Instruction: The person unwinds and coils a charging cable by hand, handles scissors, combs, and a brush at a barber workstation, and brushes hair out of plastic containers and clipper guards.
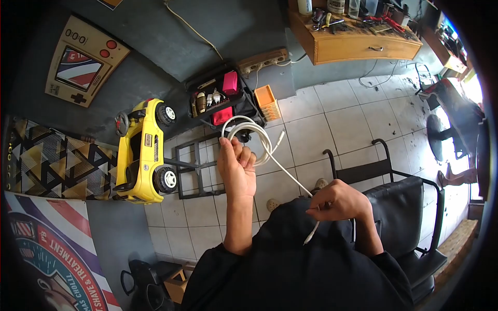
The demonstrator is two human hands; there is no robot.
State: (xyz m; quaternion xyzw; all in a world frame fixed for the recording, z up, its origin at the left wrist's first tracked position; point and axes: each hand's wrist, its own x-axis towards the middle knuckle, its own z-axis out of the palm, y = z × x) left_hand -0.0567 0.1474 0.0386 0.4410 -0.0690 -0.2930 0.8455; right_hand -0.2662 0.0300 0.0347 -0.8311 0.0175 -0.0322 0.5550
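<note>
A white cable (267, 146) hangs in loose loops from my left hand (239, 168), whose fingers are closed on the coil. One end with a small plug sticks out to the right of the loops. From the coil the cable runs down and right to my right hand (340, 201), which pinches it near its other end. That end, with a small connector, dangles below my right fingers, over my black clothing. The two hands are apart, the left one higher and farther forward.
A yellow toy car (143, 150) is at the left, beside a dark metal frame (189, 195). Ahead are a black organizer (193, 116), an orange basket (265, 97) and a wooden drawer shelf (358, 47). A black chair (397, 207) stands right; another person's leg (461, 177) shows beyond.
</note>
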